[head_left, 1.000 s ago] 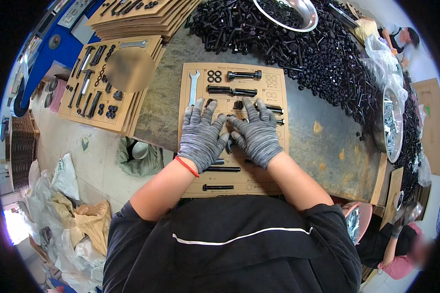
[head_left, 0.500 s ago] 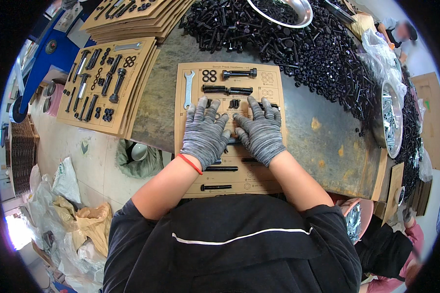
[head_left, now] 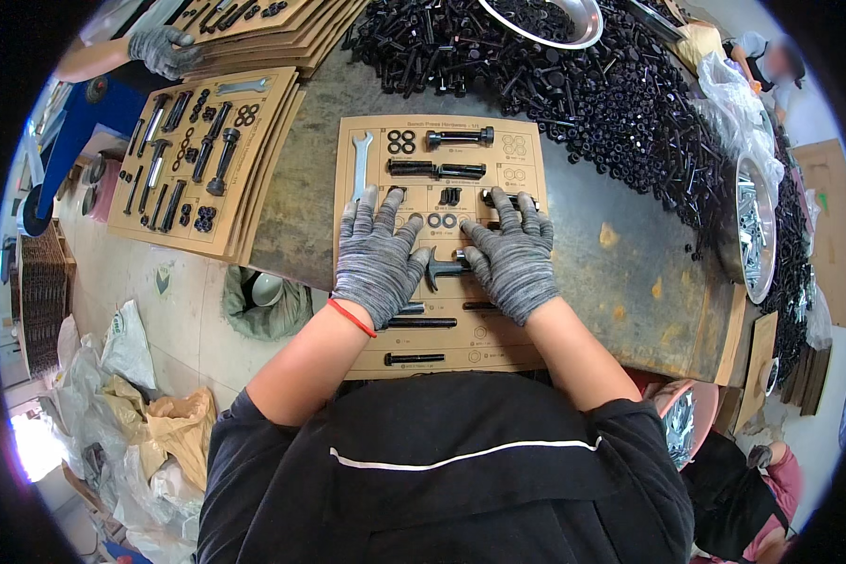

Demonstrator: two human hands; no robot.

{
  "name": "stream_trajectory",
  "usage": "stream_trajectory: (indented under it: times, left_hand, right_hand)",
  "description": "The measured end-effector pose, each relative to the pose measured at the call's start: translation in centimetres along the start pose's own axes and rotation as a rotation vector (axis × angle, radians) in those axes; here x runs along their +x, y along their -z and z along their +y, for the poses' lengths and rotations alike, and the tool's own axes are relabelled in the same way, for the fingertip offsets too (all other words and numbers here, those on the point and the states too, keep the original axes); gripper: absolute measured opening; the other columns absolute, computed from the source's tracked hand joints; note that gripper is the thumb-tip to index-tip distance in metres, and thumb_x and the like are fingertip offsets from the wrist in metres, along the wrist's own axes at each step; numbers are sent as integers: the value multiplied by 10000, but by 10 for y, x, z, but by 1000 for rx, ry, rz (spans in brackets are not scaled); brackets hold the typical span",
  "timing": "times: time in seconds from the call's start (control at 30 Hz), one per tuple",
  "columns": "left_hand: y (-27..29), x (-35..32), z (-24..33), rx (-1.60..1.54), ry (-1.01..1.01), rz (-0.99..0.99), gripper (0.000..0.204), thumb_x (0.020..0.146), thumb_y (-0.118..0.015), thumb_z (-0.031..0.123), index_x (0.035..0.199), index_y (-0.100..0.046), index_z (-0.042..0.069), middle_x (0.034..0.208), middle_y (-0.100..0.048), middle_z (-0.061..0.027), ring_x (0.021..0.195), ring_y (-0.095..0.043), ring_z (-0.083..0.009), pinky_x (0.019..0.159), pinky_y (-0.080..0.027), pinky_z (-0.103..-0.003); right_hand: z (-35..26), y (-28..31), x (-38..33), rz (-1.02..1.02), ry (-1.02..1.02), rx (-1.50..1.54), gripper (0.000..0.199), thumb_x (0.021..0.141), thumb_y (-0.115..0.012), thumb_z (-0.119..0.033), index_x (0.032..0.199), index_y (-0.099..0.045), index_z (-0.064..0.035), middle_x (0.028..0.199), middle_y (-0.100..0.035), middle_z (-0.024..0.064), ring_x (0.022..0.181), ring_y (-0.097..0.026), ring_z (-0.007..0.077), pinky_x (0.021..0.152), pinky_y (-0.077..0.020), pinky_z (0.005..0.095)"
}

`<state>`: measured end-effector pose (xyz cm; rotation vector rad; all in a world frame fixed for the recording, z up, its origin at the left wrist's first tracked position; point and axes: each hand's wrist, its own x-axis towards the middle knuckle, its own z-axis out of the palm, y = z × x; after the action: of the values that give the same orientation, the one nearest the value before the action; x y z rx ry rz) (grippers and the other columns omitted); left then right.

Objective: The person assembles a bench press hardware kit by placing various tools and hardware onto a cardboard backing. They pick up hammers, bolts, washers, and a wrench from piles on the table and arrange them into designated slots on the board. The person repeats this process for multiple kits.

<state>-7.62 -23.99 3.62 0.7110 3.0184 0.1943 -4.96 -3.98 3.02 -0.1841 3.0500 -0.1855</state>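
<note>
A brown cardboard hardware card lies before me, bearing dark fasteners. My left hand, in a grey knit glove, rests flat on its left half with fingers apart. On the right half, my gloved right hand also lies flat, fingers spread over some black parts. Above the left fingers is a silver open-end wrench. Black rings, a thick bolt and long black bolts sit farther up. Between the hands are two washers and a black T-shaped part. Both palms hide other pieces.
Filled cards are stacked at left, with another stack behind. A co-worker's gloved hand is beside that one. Loose black bolts and nuts heap at the back right, near metal bowls. A pink bucket stands lower right.
My hands have slid apart, left hand leftward and right hand rightward, uncovering the washers and T-shaped part. A co-worker's gloved hand has come in at the upper left.
</note>
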Motion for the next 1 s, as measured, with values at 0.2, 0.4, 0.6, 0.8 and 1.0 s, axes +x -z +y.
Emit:
stream_trajectory:
  times: [0.2,0.4,0.6,0.8,1.0]
  left_hand:
    - [2,1,1,-6,-17,-31,454,898,-547,410,1269,-611,158,1461,-386,-135,1414,-147,-376,1153,-113,-511]
    - [6,-8,-12,-114,16,123,497,839,-631,348,1293,-574,155,1408,-424,-165,1397,-198,-395,1143,-162,-504]
    - [-21,-16,-88,-193,84,476,458,803,-676,231,1226,-575,87,1288,-501,-171,1307,-348,-404,1078,-282,-519]
    - [-41,-9,-103,-134,185,596,374,764,-702,196,1113,-627,85,1190,-566,-133,1223,-440,-385,1045,-350,-484]
    - [-40,-14,-106,-137,176,604,302,763,-704,176,1034,-641,59,1169,-587,-140,1209,-457,-391,1020,-366,-493]
  right_hand:
    - [-4,2,3,-13,-12,-27,411,879,-558,-411,1263,-610,-273,1506,-313,133,1388,-215,389,1111,-123,538]
    - [21,-6,5,139,-37,54,417,868,-577,-425,1236,-622,-233,1493,-321,163,1374,-267,395,1099,-165,564]
    - [120,5,45,409,-389,55,421,839,-648,-266,1222,-601,-101,1389,-448,211,1264,-431,379,1070,-359,430]
    - [136,-4,99,413,-685,-54,594,781,-675,-400,1305,-513,-170,1459,-334,180,1245,-436,395,1032,-372,495]
    - [153,-13,95,442,-567,-28,379,756,-682,-290,1081,-619,-106,1195,-542,212,1064,-550,389,902,-477,461]
